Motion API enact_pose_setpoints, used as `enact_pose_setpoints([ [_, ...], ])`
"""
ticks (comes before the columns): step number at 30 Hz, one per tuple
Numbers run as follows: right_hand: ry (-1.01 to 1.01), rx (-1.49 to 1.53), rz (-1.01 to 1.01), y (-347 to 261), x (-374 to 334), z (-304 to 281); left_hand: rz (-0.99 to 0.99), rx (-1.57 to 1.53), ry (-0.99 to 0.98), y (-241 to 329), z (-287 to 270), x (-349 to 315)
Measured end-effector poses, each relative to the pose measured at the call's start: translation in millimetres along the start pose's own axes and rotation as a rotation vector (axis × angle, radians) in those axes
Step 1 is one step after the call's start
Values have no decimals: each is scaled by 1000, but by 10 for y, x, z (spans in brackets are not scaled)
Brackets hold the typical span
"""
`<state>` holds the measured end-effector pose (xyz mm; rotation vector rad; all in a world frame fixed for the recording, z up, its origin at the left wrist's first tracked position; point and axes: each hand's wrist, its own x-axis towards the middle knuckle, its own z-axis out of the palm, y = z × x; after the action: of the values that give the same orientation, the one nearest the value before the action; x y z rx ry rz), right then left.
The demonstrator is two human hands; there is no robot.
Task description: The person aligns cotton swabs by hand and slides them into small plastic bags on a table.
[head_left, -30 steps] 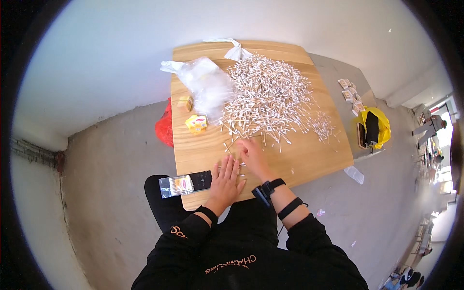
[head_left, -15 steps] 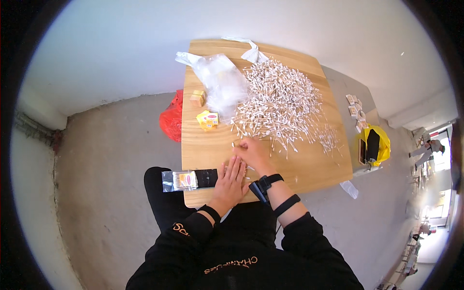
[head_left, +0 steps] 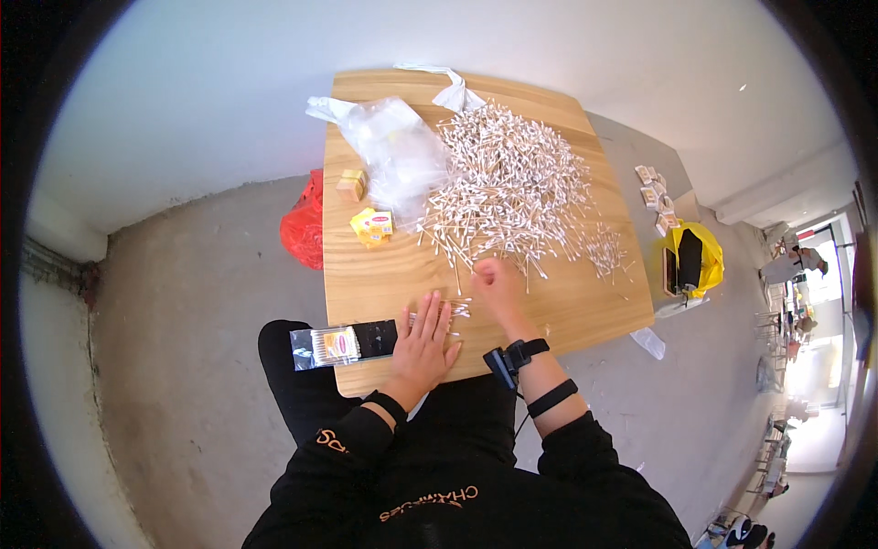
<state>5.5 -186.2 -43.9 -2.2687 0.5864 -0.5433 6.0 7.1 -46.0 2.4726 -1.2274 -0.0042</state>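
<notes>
My left hand point(head_left: 423, 348) lies flat near the front edge of the table, fingers stretched out over a small group of cotton swabs point(head_left: 460, 309) whose tips show past the fingers. Beside it, on the left, a clear packet of cotton swabs with a yellow and white label point(head_left: 340, 344) rests on a black strip point(head_left: 378, 339) and sticks out past the table edge. My right hand point(head_left: 497, 285) is at the near side of a big loose heap of cotton swabs point(head_left: 521, 174). Its fingers are curled together, and anything between them is hidden.
On the table point(head_left: 366, 274) are a crumpled clear plastic bag point(head_left: 393, 151), a banded stack of cards point(head_left: 351, 185) and a yellow bundle of labels point(head_left: 371, 227). A red bag point(head_left: 303, 224) is at the left. Right of the table are a yellow bag point(head_left: 712, 261) and several small packs point(head_left: 654, 194).
My right hand has moved away from the left hand, toward the right and the swab heap. More swabs show beside my left hand, which stays flat. The whole view has shifted slightly.
</notes>
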Motion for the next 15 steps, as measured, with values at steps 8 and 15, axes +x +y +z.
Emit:
enact_pose_setpoints([
  [8,-12,-116,163,367,-133,-62,22,25,-28,-9,24,6],
  [15,-88,-37,82,-101,-154,130,64,52,-46,-5,10,-27],
])
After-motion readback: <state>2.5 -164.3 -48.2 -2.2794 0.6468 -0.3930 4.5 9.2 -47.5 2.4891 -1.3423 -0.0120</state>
